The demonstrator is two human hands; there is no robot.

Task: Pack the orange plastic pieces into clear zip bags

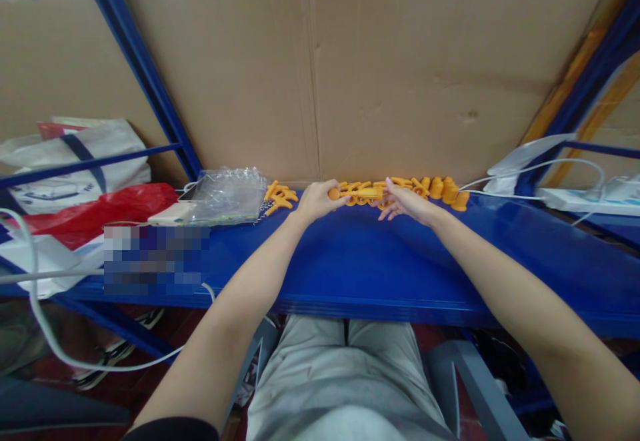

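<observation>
Over the back of the blue table, my left hand [320, 201] is closed around an orange plastic piece [334, 194] with a rounded end. From it a longer orange part [365, 194] reaches toward my right hand; I cannot tell whether the two are joined. My right hand [405, 204] has its fingers spread, close to that part's far end, and whether it touches is unclear. Behind both hands lies a row of small orange parts [400, 182], partly hidden by them. Several orange cup-like pieces [449, 192] stand right of my right hand. Branched orange pieces [280, 196] lie to the left of my left hand.
A clear plastic bag [227, 194] and a red bag [105, 211] lie on the left, with white cables near them. A cardboard sheet [320, 81] backs the blue table [360, 261]. A power strip [590, 198] sits at right. Blue posts [145, 74] frame the sides.
</observation>
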